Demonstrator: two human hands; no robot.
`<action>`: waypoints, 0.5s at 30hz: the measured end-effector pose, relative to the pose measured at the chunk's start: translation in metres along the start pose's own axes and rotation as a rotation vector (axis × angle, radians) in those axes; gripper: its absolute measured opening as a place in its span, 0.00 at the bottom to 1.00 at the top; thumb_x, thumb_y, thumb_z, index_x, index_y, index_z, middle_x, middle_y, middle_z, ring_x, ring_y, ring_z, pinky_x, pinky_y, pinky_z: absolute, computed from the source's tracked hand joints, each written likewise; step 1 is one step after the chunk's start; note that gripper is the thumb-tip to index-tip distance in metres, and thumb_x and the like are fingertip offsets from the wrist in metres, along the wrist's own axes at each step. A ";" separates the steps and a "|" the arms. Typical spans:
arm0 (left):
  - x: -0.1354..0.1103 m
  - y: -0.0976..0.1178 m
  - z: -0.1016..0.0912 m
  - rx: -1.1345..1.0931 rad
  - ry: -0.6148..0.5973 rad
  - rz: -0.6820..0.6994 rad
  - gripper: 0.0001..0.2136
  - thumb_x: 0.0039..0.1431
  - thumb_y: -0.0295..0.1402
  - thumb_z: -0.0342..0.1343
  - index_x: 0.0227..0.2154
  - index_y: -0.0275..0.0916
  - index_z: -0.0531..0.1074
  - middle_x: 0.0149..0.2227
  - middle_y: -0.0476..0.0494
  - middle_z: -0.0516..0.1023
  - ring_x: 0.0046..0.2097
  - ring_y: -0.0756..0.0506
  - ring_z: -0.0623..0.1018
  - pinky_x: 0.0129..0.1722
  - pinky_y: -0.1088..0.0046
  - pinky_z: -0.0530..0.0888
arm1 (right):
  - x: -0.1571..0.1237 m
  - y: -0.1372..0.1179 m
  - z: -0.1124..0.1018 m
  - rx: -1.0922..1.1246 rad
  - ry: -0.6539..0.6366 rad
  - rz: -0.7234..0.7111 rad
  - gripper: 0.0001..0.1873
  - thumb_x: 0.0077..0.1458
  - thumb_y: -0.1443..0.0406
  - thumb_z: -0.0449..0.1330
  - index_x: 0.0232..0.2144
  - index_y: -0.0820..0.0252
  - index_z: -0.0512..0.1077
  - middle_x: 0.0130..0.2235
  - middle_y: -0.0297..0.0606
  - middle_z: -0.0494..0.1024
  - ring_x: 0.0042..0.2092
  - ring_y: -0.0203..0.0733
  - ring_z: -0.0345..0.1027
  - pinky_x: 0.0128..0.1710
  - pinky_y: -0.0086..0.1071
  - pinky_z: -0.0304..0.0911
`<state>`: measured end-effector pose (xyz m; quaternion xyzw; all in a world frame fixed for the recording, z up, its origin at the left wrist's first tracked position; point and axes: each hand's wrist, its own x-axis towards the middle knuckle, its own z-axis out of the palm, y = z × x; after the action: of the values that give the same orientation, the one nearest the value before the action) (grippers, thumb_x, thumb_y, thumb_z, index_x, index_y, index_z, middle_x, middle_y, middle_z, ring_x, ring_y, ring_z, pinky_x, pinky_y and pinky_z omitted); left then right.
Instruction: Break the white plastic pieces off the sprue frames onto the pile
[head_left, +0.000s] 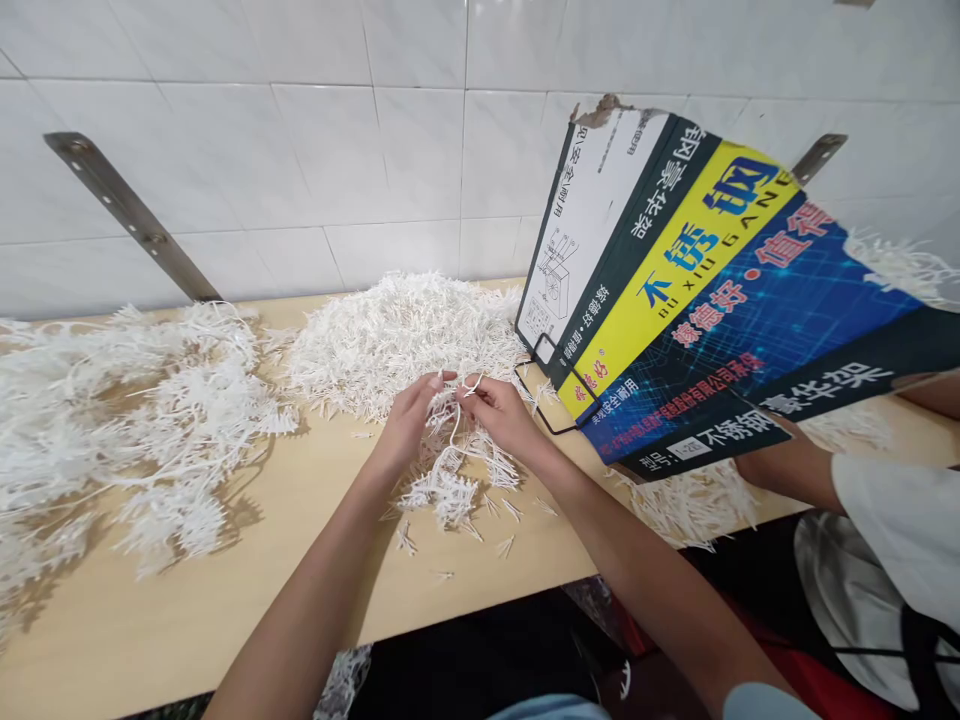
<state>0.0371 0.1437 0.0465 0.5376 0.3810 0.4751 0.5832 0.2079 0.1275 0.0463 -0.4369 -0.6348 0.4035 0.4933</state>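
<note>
White plastic strand (450, 455) pinched in left hand (411, 415), right hand (504, 412); hangs lengthwise down.

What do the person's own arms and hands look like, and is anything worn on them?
The left hand and right hand are bare: no gloves, rings or watch show. Both forearms are uncovered. A pale blue-grey short sleeve shows only on the right upper arm, at the picture's lower edge.
</note>
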 end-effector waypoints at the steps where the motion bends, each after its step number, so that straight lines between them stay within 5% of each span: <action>1: -0.001 0.001 -0.001 0.077 -0.043 0.020 0.21 0.61 0.51 0.61 0.44 0.39 0.82 0.44 0.40 0.83 0.46 0.39 0.80 0.48 0.65 0.72 | -0.001 0.000 -0.001 -0.054 0.003 -0.016 0.14 0.63 0.59 0.59 0.28 0.59 0.71 0.25 0.29 0.68 0.29 0.36 0.60 0.32 0.30 0.54; 6: 0.000 0.001 -0.008 0.251 -0.110 0.095 0.17 0.58 0.47 0.67 0.40 0.38 0.84 0.42 0.40 0.84 0.44 0.40 0.79 0.45 0.67 0.71 | -0.002 -0.001 -0.002 -0.261 0.026 -0.064 0.10 0.62 0.62 0.57 0.29 0.59 0.72 0.25 0.29 0.67 0.29 0.36 0.59 0.33 0.30 0.52; 10: 0.002 0.001 -0.017 0.324 -0.077 0.069 0.15 0.56 0.46 0.68 0.32 0.37 0.84 0.31 0.45 0.80 0.34 0.45 0.74 0.35 0.70 0.67 | -0.004 -0.004 -0.002 -0.317 0.029 -0.088 0.15 0.65 0.61 0.56 0.25 0.58 0.67 0.23 0.28 0.63 0.29 0.36 0.57 0.33 0.31 0.50; 15: 0.002 0.005 -0.014 0.197 -0.105 0.018 0.13 0.51 0.40 0.71 0.23 0.37 0.78 0.22 0.49 0.73 0.27 0.49 0.69 0.29 0.73 0.63 | -0.005 -0.004 0.008 0.027 0.026 0.048 0.18 0.61 0.55 0.60 0.24 0.57 0.65 0.21 0.27 0.59 0.25 0.35 0.53 0.29 0.30 0.49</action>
<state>0.0236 0.1490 0.0501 0.6199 0.3897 0.4118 0.5424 0.2005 0.1207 0.0473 -0.4506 -0.6122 0.4181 0.4973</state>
